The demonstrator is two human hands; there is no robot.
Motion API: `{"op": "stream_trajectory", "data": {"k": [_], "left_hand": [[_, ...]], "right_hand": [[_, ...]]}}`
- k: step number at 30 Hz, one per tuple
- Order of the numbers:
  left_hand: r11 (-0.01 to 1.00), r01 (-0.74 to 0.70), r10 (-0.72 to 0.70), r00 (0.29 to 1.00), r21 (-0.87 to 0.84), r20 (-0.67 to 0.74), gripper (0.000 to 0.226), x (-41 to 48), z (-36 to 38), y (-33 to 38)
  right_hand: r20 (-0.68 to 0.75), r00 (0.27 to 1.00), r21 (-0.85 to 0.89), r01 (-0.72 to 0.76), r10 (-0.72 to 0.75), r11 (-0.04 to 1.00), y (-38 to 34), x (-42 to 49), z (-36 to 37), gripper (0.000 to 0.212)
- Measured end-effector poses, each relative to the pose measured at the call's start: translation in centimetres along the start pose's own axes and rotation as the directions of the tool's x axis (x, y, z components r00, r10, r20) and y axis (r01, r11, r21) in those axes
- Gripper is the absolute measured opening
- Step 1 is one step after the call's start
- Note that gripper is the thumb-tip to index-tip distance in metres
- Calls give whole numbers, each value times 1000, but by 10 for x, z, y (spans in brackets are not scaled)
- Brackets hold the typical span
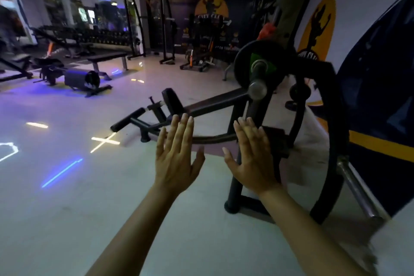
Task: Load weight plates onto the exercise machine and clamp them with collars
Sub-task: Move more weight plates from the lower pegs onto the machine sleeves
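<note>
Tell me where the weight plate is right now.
In the head view, the weight plate sits right of centre on the machine's steel peg, above the open right hand.

Bare left grip (177,163), bare right grip (254,163), bare forearms (139,219)

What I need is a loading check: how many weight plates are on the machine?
1 sure: the black weight plate on the upper peg. A dark disc behind the frame may be another.
</note>
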State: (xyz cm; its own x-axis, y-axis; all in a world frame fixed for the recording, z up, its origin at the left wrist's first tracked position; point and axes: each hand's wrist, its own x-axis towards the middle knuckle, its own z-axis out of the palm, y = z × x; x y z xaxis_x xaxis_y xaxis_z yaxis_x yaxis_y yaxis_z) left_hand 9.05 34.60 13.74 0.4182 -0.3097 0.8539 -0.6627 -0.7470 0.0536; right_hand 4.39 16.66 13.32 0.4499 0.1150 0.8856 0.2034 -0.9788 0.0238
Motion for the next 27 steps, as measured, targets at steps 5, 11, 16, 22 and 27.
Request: {"op": "stream_trajectory", "data": {"k": [5,11,16,22,27], "left_hand": [[986,155,-162,971,56,174,58,-86,-10,-19],[955,275,-296,884,110,363,60,-159,-18,-45],[920,330,-390,810,211,437,60,-198,-16,-80],[854,426,-520,700,297,490,60,-218,-5,-131],[787,500,-617,628,361,475,60,-198,24,-198]], "right_hand": [[176,984,58,-31,20,998,-46,-60,30,60],[400,916,113,-61,11,992,-93,-116,67,62],[550,835,192,-92,-30,977,-121,-131,109,63],[640,762,296,-128,-97,946,-150,-125,171,57],[698,701,346,-151,-146,926,-163,-92,246,59]]}}
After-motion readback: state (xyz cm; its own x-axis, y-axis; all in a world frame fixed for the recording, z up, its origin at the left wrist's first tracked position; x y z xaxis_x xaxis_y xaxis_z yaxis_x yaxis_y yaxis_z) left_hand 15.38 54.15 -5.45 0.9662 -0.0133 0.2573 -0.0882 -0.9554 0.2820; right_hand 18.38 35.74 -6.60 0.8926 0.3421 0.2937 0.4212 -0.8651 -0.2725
